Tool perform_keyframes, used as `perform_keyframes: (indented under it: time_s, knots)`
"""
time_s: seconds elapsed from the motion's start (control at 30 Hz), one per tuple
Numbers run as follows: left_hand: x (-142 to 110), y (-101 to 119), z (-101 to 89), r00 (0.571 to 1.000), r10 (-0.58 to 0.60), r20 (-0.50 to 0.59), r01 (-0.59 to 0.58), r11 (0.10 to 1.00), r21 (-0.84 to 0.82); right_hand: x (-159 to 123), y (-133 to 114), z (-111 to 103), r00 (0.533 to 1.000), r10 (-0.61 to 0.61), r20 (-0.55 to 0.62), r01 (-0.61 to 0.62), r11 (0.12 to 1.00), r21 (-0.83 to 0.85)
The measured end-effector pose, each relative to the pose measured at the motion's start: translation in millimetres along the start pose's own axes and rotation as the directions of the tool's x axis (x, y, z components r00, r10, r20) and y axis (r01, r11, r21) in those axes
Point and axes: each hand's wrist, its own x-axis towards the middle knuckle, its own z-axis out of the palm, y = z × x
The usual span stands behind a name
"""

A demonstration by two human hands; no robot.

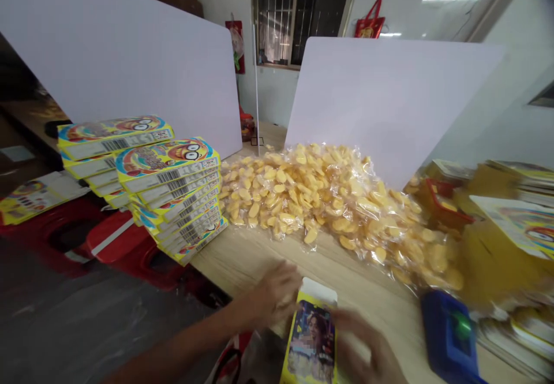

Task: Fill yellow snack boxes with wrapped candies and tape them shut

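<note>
Yellow printed carton at near edge of wooden table. Your left hand at its far left edge, fingers bunched together. Your right hand just right of it, too blurred to tell fingers. Far: clear-bagged yellow snacks. Left: stacked cartons. Right: blue device.

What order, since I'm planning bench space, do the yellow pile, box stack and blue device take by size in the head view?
Bagged yellow pieces, stacked printed boxes, blue device, though nearness inflates its look.
</note>
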Motion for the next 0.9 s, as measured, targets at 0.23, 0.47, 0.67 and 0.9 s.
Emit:
perform_keyframes:
  time_s: [0.23, 0.47, 0.67, 0.9]
  knots:
    - [106, -79, -8.4, 0.926, -0.313, -0.209, 0.374, 0.836, 0.402, 179, 13, 41, 0.871, 0.468, -0.151, -0.429, 0.873, 0.233]
    - [109, -80, -5.1, 0.924, -0.346, -0.165, 0.383, 0.858, 0.343, 188, 13, 64, 0.832, 0.543, -0.114, -0.468, 0.797, 0.381]
    - [98, -34, 21.8, 0.772, -0.595, -0.225, 0.378, 0.713, -0.59, 149, -16, 42, 0.877, 0.48, 0.01, -0.337, 0.601, 0.725]
    - [115, -2, 72.2, 0.724, -0.669, -0.169, 0.355, 0.572, -0.74, 135, -38, 45, 0.855, 0.423, -0.3, -0.258, 0.849, 0.46]
